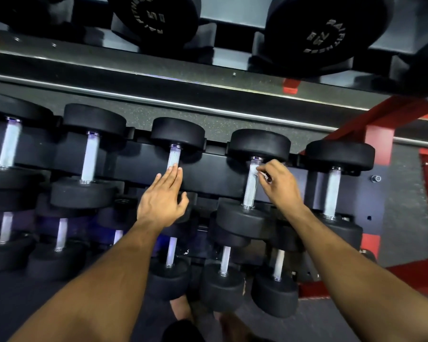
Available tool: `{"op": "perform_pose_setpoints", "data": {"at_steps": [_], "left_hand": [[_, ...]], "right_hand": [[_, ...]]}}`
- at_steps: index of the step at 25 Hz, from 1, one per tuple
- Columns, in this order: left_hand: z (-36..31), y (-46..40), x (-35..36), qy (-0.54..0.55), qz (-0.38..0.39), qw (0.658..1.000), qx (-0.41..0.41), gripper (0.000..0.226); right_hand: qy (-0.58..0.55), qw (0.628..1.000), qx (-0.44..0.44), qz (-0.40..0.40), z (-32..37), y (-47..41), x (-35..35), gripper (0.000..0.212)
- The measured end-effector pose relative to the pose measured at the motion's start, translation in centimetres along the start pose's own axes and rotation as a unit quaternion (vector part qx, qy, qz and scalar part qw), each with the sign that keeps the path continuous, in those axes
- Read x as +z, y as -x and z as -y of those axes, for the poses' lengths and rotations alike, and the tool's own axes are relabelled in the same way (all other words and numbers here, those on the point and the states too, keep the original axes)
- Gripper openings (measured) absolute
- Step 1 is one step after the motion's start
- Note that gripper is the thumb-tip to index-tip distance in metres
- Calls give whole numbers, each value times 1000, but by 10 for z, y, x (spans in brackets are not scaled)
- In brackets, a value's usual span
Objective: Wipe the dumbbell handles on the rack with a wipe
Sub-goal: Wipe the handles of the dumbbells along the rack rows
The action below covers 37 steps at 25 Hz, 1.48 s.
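Pinching a small white wipe [260, 172] between curled fingers, the right hand [278, 182] presses it against the upper end of a knurled dumbbell handle [250, 187] on the middle tier of the rack [215, 169]. The left hand [162, 197] lies flat with straight, relaxed fingers, its tips touching the handle of the neighbouring dumbbell [177, 134] to the left. More black dumbbells fill the tiers above and below.

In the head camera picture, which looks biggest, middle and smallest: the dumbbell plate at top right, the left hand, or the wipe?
1. The plate at top right, though it sits nearer the camera.
2. The left hand.
3. The wipe, mostly hidden in the right hand.
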<state>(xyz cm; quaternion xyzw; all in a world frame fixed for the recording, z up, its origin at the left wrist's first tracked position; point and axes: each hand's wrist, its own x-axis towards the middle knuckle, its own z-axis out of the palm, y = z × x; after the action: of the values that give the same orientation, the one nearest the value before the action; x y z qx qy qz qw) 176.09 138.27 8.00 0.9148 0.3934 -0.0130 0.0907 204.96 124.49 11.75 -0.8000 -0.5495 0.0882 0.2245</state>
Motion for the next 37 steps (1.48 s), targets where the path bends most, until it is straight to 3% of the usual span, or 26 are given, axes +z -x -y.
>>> {"op": "perform_pose_setpoints", "data": {"at_steps": [3,9,13,15,17,22,26,28,30,32,35,37], "left_hand": [[0,1,0,0,2,1000,-5,75],[-2,1,-2,0,4,1000,-10,74],[-2,1,-3,-3,6,1000,-11,73],[-2,1,-4,2,5,1000,-11,73],[-3,1,-4,6,5,1000,-12,73],[-1,2,-2,4,10,1000,-12,73],[-1,2,-2,3,9,1000,-13,72],[-1,2,-2,6,3,1000,-14,72],[-2,3,-3,12,-1,1000,-11,71],[-2,2,-3,16,-3,1000,-8,71],[-3,2,-3,18,-1,1000,-10,71],[-2,2,-2,16,-3,1000,-8,70]], "right_hand": [[25,999,-2,47,0,-7,14,26],[32,996,16,83,7,-4,15,19],[-31,963,-20,267,2,13,12,13],[-49,947,-13,318,2,17,10,11],[-35,951,-8,308,1,12,12,12],[57,986,33,150,2,-19,9,25],[65,992,35,102,6,-20,10,27],[14,989,6,149,0,-11,12,20],[-27,967,-11,253,-4,3,12,16],[-56,952,22,302,-2,15,10,15],[-92,960,62,256,-3,26,14,12],[-127,974,101,159,-3,29,19,9]]}}
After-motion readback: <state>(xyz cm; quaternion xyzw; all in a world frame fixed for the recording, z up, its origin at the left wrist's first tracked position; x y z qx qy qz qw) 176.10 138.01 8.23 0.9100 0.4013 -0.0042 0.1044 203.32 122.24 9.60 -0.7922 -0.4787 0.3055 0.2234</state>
